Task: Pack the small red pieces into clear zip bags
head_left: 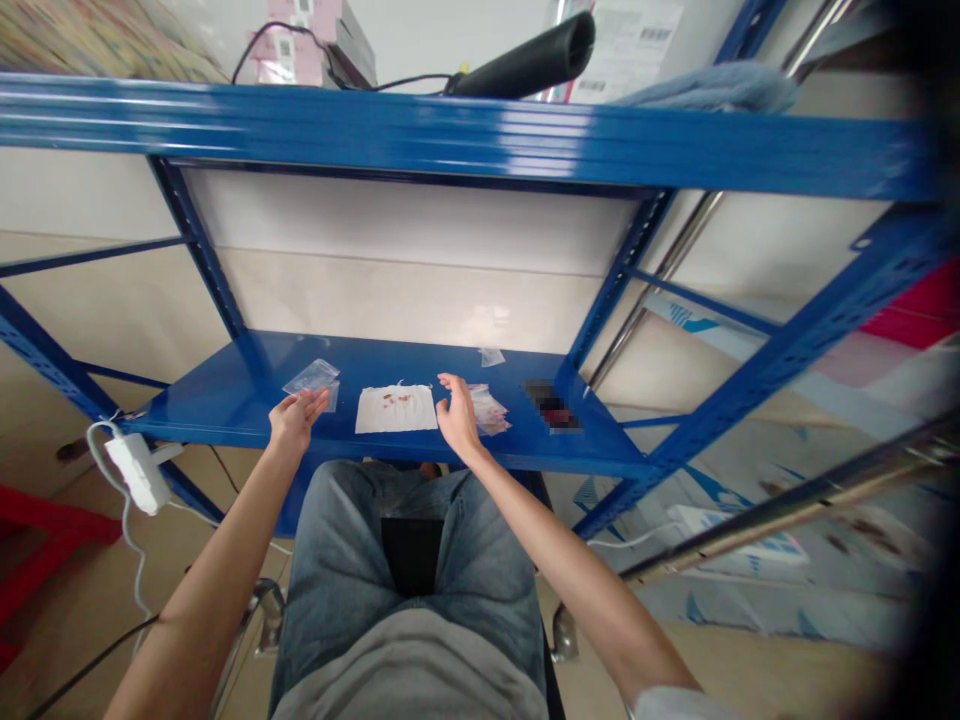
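Observation:
My left hand (pixel 294 418) is at the left of the blue shelf, its fingers pressed together on a clear plastic bag (pixel 313 375); another clear bag shows under the fingertips. In the middle lies a white cloth-like piece (pixel 396 412), flat, with small brown and reddish spots; whether they are printed or loose pieces I cannot tell. My right hand (pixel 459 418) is at its right edge, thumb and fingers apart, with nothing seen in it. Just right of that hand is a pile of clear plastic bags (pixel 489 412), partly hidden by it.
A blurred-out dark object (pixel 553 405) lies at the right of the blue shelf (pixel 375 360). Behind the right hand is a small clear bag (pixel 491 356). An upper shelf beam (pixel 390 130) crosses overhead. A white power strip (pixel 139 472) hangs at the left corner.

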`<action>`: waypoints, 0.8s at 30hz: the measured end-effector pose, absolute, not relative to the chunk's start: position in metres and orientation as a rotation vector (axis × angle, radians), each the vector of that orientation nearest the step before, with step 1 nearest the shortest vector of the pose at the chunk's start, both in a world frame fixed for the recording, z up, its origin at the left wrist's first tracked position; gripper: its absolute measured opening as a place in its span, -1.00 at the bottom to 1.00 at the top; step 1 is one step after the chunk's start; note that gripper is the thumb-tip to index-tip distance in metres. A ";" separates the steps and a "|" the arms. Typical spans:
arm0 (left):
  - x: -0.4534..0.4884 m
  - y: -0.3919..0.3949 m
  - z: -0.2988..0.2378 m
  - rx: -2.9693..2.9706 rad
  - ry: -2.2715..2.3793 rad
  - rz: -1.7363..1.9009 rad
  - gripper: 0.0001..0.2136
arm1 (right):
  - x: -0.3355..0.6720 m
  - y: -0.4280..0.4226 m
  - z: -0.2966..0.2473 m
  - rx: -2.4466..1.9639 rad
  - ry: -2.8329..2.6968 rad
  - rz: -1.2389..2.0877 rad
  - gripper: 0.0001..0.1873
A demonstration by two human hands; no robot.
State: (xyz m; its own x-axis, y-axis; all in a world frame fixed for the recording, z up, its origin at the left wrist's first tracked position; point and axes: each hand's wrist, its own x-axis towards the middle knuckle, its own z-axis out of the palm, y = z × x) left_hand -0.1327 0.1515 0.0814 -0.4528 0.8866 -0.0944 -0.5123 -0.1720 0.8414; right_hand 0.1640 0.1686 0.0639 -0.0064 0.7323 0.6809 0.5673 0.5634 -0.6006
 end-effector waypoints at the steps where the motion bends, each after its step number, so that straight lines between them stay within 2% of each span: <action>1: -0.135 0.151 0.079 0.454 1.029 1.757 -0.90 | 0.177 0.167 0.069 -1.148 -1.717 0.123 -0.39; 6: -0.130 0.146 0.083 0.279 0.899 1.544 -0.85 | 0.240 0.171 0.074 -1.543 -1.775 -0.098 -0.60; 12: -0.120 0.113 0.085 0.317 0.781 1.462 -0.74 | 0.266 0.177 0.057 -1.776 -1.777 0.019 -0.92; 18: -0.118 0.081 0.078 0.359 0.820 1.462 -0.75 | 0.266 0.176 0.069 -1.710 -1.698 0.021 -0.86; 21: -0.102 0.065 0.073 0.442 0.858 1.418 -0.79 | 0.257 0.161 0.088 -1.502 -1.610 -0.067 -0.82; 24: -0.077 0.045 0.060 0.650 0.863 1.235 -0.68 | 0.232 0.124 0.102 -1.239 -1.591 -0.031 -0.82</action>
